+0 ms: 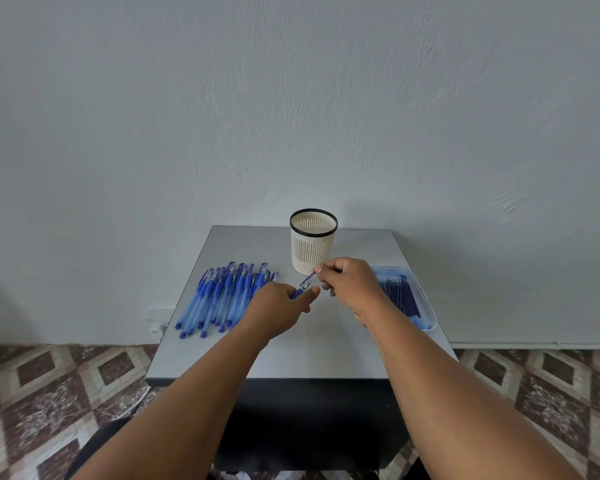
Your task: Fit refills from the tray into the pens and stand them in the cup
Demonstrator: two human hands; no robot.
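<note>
A single blue pen (305, 285) is held between both hands above the middle of the grey table (326, 344). My left hand (280, 308) grips its lower end, and my right hand (349, 284) pinches its upper end by the cap. Just behind my right hand the white slotted cup (313, 239) with a black rim stands empty. Several blue pens (222, 296) lie in a row on the table's left side. On the right a pale blue tray (425, 299) holds several dark blue refills (400, 294), partly hidden by my right wrist.
The small table stands against a pale wall, with its front edge near my elbows. Patterned brown and cream floor tiles (42, 386) lie on both sides. A white cable (137, 403) runs on the floor by the table's left front corner.
</note>
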